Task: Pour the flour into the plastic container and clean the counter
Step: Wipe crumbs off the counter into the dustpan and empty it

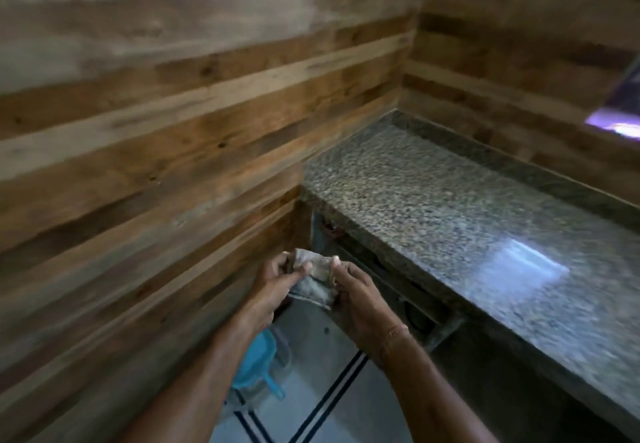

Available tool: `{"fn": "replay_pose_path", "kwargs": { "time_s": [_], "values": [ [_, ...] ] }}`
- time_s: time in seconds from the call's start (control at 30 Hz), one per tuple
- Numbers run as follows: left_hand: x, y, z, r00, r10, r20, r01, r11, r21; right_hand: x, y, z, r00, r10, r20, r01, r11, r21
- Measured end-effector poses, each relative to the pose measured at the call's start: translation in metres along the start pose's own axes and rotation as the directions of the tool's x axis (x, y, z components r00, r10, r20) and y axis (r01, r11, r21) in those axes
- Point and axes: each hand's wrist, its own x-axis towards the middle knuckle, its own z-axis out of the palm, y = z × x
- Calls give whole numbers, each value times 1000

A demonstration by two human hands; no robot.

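A crumpled cloth (313,280), grey-white, soft and wrinkled, is held in the air between both hands, off the near-left end of the counter and above the floor. Its shape is bunched and roughly oblong; the long axis is seen to run from upper left, near the wall, to lower right, where a folded hem edge hangs slightly below the fingers. The left hand (273,287) is closed around the cloth's left side, with the thumb pressed over the top of the fabric. The right hand (356,299) is pinched on the cloth's right side, its fingertips curled into the folds. A thin band is seen at the right wrist.

To the right, the counter (467,207) is seen as a speckled granite slab, polished, with a pale rectangular reflection on its surface and a raised strip of the same stone along its far edge. Its length runs from the far corner toward the lower right.

Below the left forearm, a plastic container (254,366) with a blue lid stands on the pale floor (332,390), which is marked by dark double lines. Horizontal wooden planks (156,138), brown and knotted, cover the walls. The whole view is blurred.
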Motion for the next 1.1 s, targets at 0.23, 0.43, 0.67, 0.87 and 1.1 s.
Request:
{"fn": "replay_pose_path", "kwargs": {
  "time_s": [0.23,0.43,0.67,0.87,1.1],
  "values": [
    [22,48,109,979,-39,201,53,996,-67,-14,-49,-91,961,-252,-115,239,964,-115],
    [64,55,195,941,-188,281,231,964,-129,1,-71,-182,972,-190,-135,187,982,-39],
    [105,40,277,942,-183,280,206,977,-52,39,-83,-261,953,-84,-291,118,988,99],
    [151,7,318,963,-239,122,224,966,127,57,-74,-295,901,-63,-429,74,997,8],
    [196,-19,326,990,-41,137,-33,865,500,101,-57,-298,820,-132,-558,-39,958,-284]
  ]
}}
